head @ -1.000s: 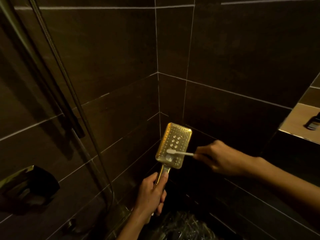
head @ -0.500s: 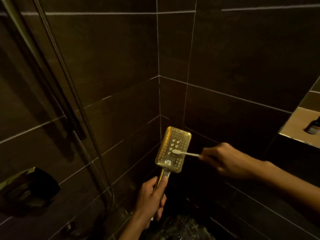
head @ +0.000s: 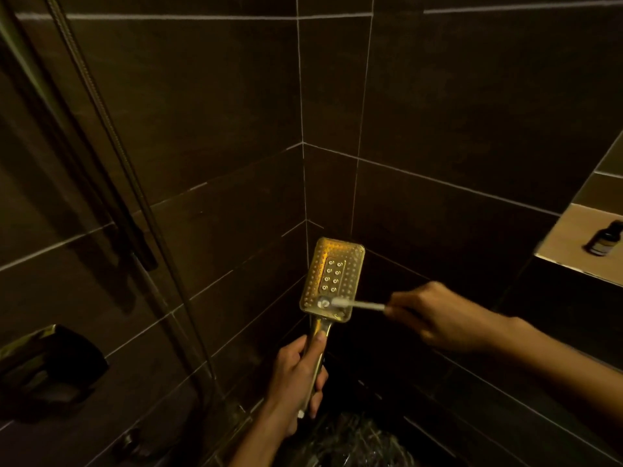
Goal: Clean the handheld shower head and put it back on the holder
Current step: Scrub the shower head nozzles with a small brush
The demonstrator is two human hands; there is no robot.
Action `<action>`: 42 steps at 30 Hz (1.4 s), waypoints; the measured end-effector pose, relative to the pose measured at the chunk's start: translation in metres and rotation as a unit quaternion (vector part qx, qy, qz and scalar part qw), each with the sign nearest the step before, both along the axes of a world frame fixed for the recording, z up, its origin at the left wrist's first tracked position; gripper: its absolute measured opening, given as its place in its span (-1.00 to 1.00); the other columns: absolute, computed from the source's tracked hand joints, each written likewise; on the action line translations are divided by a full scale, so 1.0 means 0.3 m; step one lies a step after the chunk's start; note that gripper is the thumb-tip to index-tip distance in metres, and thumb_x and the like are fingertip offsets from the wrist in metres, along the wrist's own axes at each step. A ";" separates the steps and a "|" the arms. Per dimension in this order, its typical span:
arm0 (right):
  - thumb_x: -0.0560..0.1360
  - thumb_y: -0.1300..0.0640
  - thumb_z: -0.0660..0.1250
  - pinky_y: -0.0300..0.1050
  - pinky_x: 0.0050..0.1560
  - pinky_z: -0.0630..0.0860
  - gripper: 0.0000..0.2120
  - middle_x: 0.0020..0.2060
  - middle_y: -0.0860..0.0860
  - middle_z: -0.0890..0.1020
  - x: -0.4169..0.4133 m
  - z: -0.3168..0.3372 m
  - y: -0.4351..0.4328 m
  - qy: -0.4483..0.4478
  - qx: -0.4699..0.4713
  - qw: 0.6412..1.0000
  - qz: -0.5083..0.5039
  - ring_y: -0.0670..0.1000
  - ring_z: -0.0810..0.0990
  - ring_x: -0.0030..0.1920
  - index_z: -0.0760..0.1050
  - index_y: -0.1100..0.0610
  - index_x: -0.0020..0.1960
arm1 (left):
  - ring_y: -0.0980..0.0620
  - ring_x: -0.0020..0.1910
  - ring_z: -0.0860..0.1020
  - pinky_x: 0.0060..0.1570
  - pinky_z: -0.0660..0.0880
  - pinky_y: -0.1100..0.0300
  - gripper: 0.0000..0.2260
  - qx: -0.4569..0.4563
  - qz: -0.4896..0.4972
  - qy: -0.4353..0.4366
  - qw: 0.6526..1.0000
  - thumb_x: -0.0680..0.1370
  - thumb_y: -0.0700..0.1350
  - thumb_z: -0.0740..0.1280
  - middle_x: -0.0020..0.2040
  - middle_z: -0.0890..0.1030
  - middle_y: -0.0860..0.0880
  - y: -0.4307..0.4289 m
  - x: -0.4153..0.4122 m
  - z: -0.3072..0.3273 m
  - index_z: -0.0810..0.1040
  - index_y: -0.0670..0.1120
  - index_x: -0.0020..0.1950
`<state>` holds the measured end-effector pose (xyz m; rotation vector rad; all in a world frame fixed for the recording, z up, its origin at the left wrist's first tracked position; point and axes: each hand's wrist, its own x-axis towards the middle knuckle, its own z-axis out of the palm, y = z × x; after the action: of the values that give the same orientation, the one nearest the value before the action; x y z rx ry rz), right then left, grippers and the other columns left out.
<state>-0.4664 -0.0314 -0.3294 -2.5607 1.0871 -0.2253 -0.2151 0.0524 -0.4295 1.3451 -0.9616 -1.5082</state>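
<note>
A gold rectangular shower head (head: 332, 274) with rows of nozzles stands upright in the shower corner, face toward me. My left hand (head: 296, 379) is closed around its handle from below. My right hand (head: 441, 315) grips a small white brush (head: 350, 303) whose head lies across the lower edge of the nozzle face. The metal hose (head: 111, 136) runs down the left wall beside a dark vertical rail (head: 67, 136). I cannot make out the holder.
Dark tiled walls meet in a corner behind the shower head. A dark wall fitting (head: 47, 369) juts out at lower left. A lit niche ledge (head: 573, 244) at right holds a small dark bottle (head: 605, 238). The marbled floor (head: 350, 443) lies below.
The brush head has shifted from the middle of the nozzle face down to its lower edge, and the right hand looks blurred. The left hand keeps the same grip.
</note>
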 end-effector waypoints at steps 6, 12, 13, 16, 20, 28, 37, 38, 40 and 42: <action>0.65 -0.13 0.13 -0.16 -0.22 0.57 -0.68 -0.20 0.00 0.65 -0.070 -0.012 -0.025 0.013 0.010 1.000 0.006 -0.04 0.63 -0.23 0.58 0.02 0.08 | 0.05 -0.62 0.31 -0.64 0.24 0.31 -0.76 0.000 -0.003 0.006 1.000 0.59 0.15 0.27 -0.45 0.44 -0.04 -0.020 -0.052 0.011 0.57 0.02 0.06; 0.63 -0.11 0.15 -0.09 -0.34 0.57 -0.75 -0.28 0.00 0.62 -0.161 -0.001 -0.060 -0.051 0.000 0.997 -0.050 -0.01 0.64 -0.30 0.56 -0.03 0.01 | 0.05 -0.62 0.34 -0.62 0.28 0.29 -0.65 -0.019 -0.020 -0.047 0.999 0.58 0.18 0.26 -0.44 0.46 -0.04 -0.029 -0.128 0.014 0.52 -0.12 0.04; 0.63 -0.12 0.14 -0.07 -0.33 0.56 -0.72 -0.29 0.00 0.62 -0.173 -0.004 -0.061 -0.040 -0.010 0.998 -0.043 -0.02 0.63 -0.30 0.56 -0.01 0.01 | 0.04 -0.61 0.34 -0.61 0.28 0.28 -0.64 -0.024 -0.023 -0.054 0.998 0.58 0.19 0.26 -0.44 0.47 -0.04 -0.030 -0.144 0.015 0.52 -0.12 0.04; 0.58 -0.27 0.06 0.00 -0.37 0.55 -0.55 -0.37 -0.01 0.61 -0.237 0.005 -0.075 -0.105 -0.075 0.987 -0.092 -0.07 0.61 -0.39 0.56 0.02 -0.06 | 0.05 -0.62 0.35 -0.59 0.28 0.27 -0.63 -0.038 -0.034 -0.069 0.996 0.58 0.18 0.26 -0.45 0.46 -0.04 -0.041 -0.188 0.016 0.51 -0.14 0.03; 0.64 -0.07 0.17 -0.03 -0.34 0.57 -0.73 -0.29 0.00 0.62 -0.274 -0.018 -0.051 -0.035 -0.015 0.998 -0.051 -0.04 0.62 -0.35 0.57 0.05 0.01 | 0.05 -0.63 0.35 -0.59 0.28 0.25 -0.63 -0.050 -0.040 -0.083 0.994 0.58 0.18 0.26 -0.47 0.46 -0.02 -0.057 -0.269 0.019 0.51 -0.15 0.00; 0.67 -0.02 0.18 -0.05 -0.38 0.53 -0.75 -0.34 -0.01 0.60 -0.399 -0.043 -0.043 -0.043 -0.034 0.996 -0.077 -0.04 0.58 -0.40 0.56 0.06 -0.03 | 0.04 -0.64 0.35 -0.58 0.27 0.24 -0.65 -0.060 -0.065 -0.097 0.991 0.60 0.14 0.26 -0.48 0.46 -0.03 -0.086 -0.432 0.014 0.53 -0.15 -0.01; 0.64 -0.04 0.19 -0.02 -0.34 0.54 -0.73 -0.33 0.04 0.62 -0.528 -0.060 -0.010 -0.085 -0.056 0.980 -0.174 -0.01 0.60 -0.39 0.58 0.10 -0.01 | 0.03 -0.65 0.36 -0.56 0.28 0.24 -0.65 -0.064 -0.089 -0.115 0.987 0.60 0.15 0.26 -0.47 0.46 -0.05 -0.116 -0.583 0.007 0.51 -0.14 -0.08; 0.64 -0.04 0.19 0.02 -0.36 0.53 -0.72 -0.36 0.03 0.61 -0.559 -0.053 -0.013 -0.109 -0.067 0.970 -0.205 -0.02 0.59 -0.40 0.58 0.10 -0.02 | 0.03 -0.65 0.36 -0.56 0.29 0.25 -0.64 -0.063 -0.093 -0.116 0.987 0.60 0.15 0.26 -0.47 0.46 -0.05 -0.120 -0.598 0.007 0.51 -0.16 -0.06; 0.65 -0.03 0.20 -0.03 -0.36 0.53 -0.74 -0.34 0.02 0.61 -0.577 -0.045 0.009 -0.084 -0.027 0.980 -0.176 -0.01 0.59 -0.39 0.58 0.09 -0.02 | 0.03 -0.65 0.37 -0.58 0.30 0.26 -0.62 -0.061 -0.095 -0.116 0.987 0.60 0.16 0.26 -0.47 0.47 -0.05 -0.126 -0.622 0.007 0.51 -0.18 -0.03; 0.67 -0.03 0.21 -0.07 -0.27 0.53 -0.76 -0.27 0.03 0.63 -0.568 -0.053 0.060 -0.006 0.029 0.993 -0.116 -0.01 0.59 -0.31 0.59 0.07 0.03 | 0.03 -0.64 0.38 -0.59 0.30 0.26 -0.60 -0.061 -0.096 -0.119 0.986 0.59 0.17 0.26 -0.46 0.48 -0.07 -0.131 -0.645 0.008 0.50 -0.19 -0.04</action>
<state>-0.6369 -0.0135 -0.3454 -2.3773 1.3672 -0.2613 -0.4085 0.0132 -0.4271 1.3960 -1.3456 -1.4233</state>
